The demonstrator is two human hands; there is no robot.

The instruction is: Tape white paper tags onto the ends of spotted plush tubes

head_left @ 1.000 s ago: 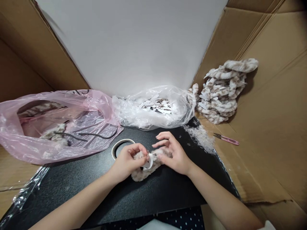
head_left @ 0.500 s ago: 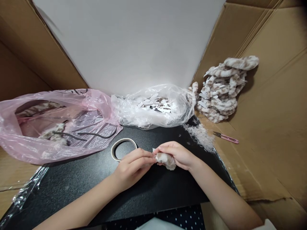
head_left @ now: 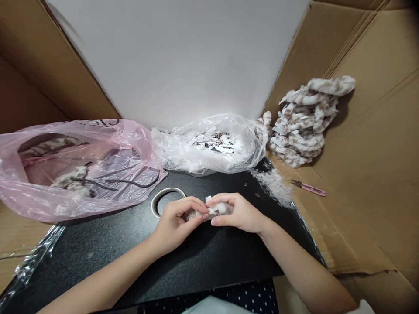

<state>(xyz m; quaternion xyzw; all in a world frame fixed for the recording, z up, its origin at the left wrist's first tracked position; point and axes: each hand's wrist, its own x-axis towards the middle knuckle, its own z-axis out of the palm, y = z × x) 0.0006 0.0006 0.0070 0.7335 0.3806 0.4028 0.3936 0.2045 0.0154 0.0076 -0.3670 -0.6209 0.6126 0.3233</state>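
Note:
Both my hands grip a small fluffy piece of white-and-brown plush [head_left: 220, 209] above the black tabletop [head_left: 209, 261]. My left hand [head_left: 175, 224] wraps its left end, thumb and fingertips pinching near the middle. My right hand [head_left: 245, 214] pinches the other side, fingers over the top and thumb at the front. A small white tab [head_left: 208, 199] sticks up behind the plush between the hands. Much of the plush is hidden under my fingers. Just behind my left hand lies a roll of tape [head_left: 153, 204], flat on its side.
At the left, a pink plastic bag [head_left: 131, 131] holds plush pieces and dark strips. A clear bag [head_left: 180, 159] with white tabs stands at the back. On the right are piled plush bands [head_left: 304, 113], loose white fluff [head_left: 273, 185] and pink thread snips [head_left: 309, 188]. Cardboard walls [head_left: 369, 144] flank the table.
The plush has turned from hanging downward to lying lengthwise between my hands. My left hand has shifted its grip around the left end, and my right thumb has come to the front.

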